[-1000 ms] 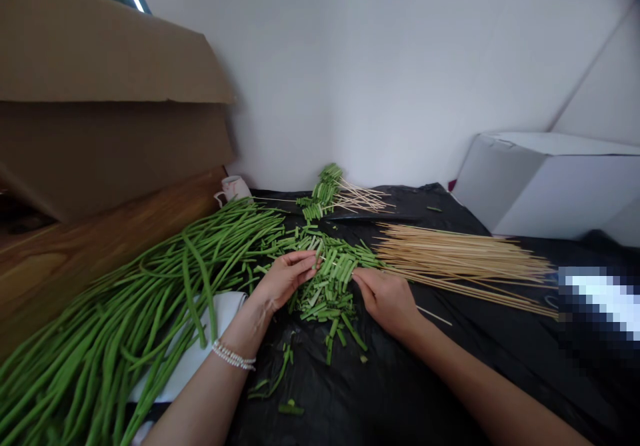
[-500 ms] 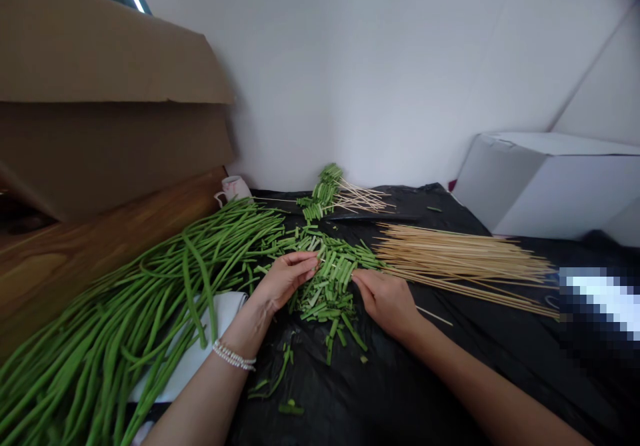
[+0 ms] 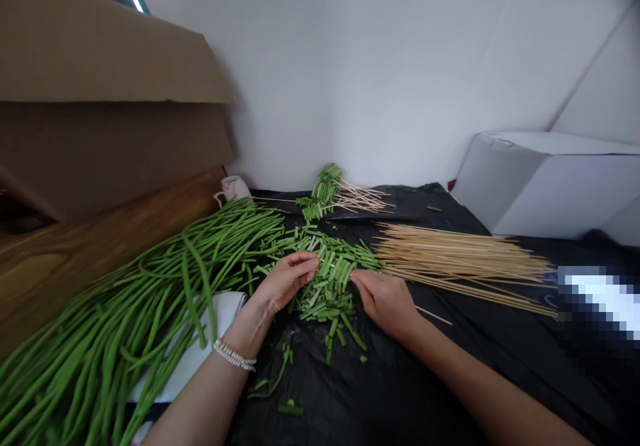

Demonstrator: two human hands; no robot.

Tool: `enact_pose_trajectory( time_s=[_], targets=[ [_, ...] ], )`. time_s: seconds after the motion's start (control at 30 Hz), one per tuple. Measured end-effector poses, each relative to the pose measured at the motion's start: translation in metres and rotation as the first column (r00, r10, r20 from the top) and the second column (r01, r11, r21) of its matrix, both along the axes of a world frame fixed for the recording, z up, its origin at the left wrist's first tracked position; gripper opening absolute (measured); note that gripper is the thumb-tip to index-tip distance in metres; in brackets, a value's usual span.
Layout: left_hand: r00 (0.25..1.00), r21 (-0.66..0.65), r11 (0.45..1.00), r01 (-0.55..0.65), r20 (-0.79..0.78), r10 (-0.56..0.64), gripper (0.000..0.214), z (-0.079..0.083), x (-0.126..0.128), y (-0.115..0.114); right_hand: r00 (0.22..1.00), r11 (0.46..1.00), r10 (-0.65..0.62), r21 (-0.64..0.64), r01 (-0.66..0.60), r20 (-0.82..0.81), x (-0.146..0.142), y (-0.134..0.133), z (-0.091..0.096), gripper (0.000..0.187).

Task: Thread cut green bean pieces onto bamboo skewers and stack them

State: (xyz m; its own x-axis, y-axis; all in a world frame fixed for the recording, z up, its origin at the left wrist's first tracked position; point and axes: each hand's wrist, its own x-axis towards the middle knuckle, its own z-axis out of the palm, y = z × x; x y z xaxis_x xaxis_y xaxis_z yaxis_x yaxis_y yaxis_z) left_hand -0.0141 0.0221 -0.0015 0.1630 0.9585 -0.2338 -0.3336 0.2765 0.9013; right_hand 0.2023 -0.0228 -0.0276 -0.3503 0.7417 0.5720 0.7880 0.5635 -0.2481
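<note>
My left hand (image 3: 286, 278) rests at the left edge of a pile of cut green bean pieces (image 3: 330, 279), fingers pinched on a bean piece. My right hand (image 3: 383, 299) is at the pile's right edge, closed on a thin bamboo skewer (image 3: 434, 315) that runs out behind it and whose tip points into the pile toward my left fingers. A beaded bracelet (image 3: 234, 355) is on my left wrist. Everything lies on a black plastic sheet (image 3: 400, 393).
A large heap of long uncut green beans (image 3: 125, 319) lies left, over a white cloth (image 3: 220, 313). A bundle of bare skewers (image 3: 465, 259) lies right. Finished bean skewers (image 3: 333, 196) sit at the back. Cardboard box (image 3: 100, 99) left, white box (image 3: 550, 179) right.
Almost nothing has moved; my left fingers have shifted slightly at the pile's edge, and my right hand has stayed in place.
</note>
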Motion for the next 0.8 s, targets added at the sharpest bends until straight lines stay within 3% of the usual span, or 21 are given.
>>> enact_pose_trajectory(
  time_s=[0.47,0.8],
  targets=[
    [0.997,-0.062,0.996,0.071,0.001,-0.071,0.025,-0.0015,-0.0016,-0.0008,0.999,0.999,0.039,-0.025,-0.040,-0.014,-0.0008,-0.0016,-0.0001,0.027],
    [0.992,0.003,0.997,0.081,-0.097,-0.080,0.024,-0.0005,0.0022,-0.0039,0.997,0.997,0.055,-0.045,-0.057,-0.045,-0.0017,-0.0016,-0.0013,0.026]
  ],
)
